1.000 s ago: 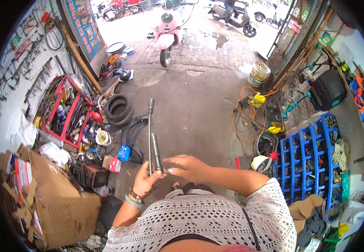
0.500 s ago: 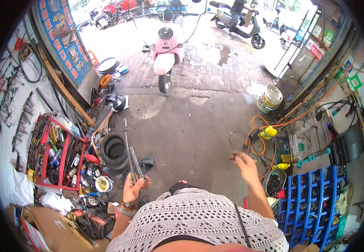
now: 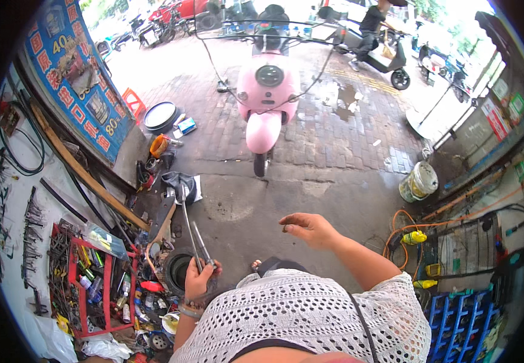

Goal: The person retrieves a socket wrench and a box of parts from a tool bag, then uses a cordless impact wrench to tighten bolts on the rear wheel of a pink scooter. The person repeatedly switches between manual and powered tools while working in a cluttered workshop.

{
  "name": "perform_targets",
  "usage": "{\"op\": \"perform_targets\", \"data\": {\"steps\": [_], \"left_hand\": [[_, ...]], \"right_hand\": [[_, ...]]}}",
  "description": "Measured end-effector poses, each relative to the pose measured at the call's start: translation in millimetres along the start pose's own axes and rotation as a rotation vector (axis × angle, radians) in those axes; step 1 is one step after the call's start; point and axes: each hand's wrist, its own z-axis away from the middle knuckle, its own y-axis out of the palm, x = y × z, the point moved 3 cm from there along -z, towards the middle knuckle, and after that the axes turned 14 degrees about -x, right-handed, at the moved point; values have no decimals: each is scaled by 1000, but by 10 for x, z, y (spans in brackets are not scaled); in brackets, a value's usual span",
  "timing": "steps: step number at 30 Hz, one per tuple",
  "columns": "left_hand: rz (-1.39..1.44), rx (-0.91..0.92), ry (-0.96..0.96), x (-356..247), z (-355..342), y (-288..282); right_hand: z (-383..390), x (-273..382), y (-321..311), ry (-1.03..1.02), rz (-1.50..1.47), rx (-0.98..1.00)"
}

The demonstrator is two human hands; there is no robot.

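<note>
My left hand (image 3: 199, 279) is closed around long metal rod-shaped tools (image 3: 188, 221), which point up and away from me; one reaches farther than the other. Their exact kind does not show. Out over the floor, my right hand (image 3: 311, 230) has its thumb and fingers drawn together. A small dark spot shows at its fingertips, too small to name. Beyond both hands stands a pink scooter (image 3: 264, 130), its front wheel toward me. Close to my left hand lies a black tire (image 3: 174, 269), partly hidden by hand and tools.
A red rack (image 3: 108, 275) with bottles and tools stands at left, loose parts around it. To the right are blue bins (image 3: 458, 327), an orange cord (image 3: 389, 237) and a dirty white bucket (image 3: 419, 181). Outside, a person (image 3: 371, 30) is beside another scooter (image 3: 389, 57).
My view has shifted, and the pink scooter appears larger and nearer. My right hand has swung inward to the left, toward the middle. The left hand keeps hold of the metal tools.
</note>
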Motion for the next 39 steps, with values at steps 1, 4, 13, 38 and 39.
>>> {"op": "perform_targets", "data": {"steps": [1, 4, 13, 38, 39], "left_hand": [[-42, -18, 31, -145, -269, 22], [-22, 28, 68, -643, -1150, 260], [-42, -48, 39, -1331, -3705, 379], [-47, 281, -117, -4212, -10773, 160], [-26, 323, -103, -4361, -11043, 254]], "right_hand": [[-235, 54, 9, 22, 26, -7], [-994, 341, -67, 44, 24, -4], [-3964, 300, -160, 51, 2, 60], [-11059, 1489, 1707, 207, -184, -31], [-11256, 1515, 1721, 216, -174, -64]]}}
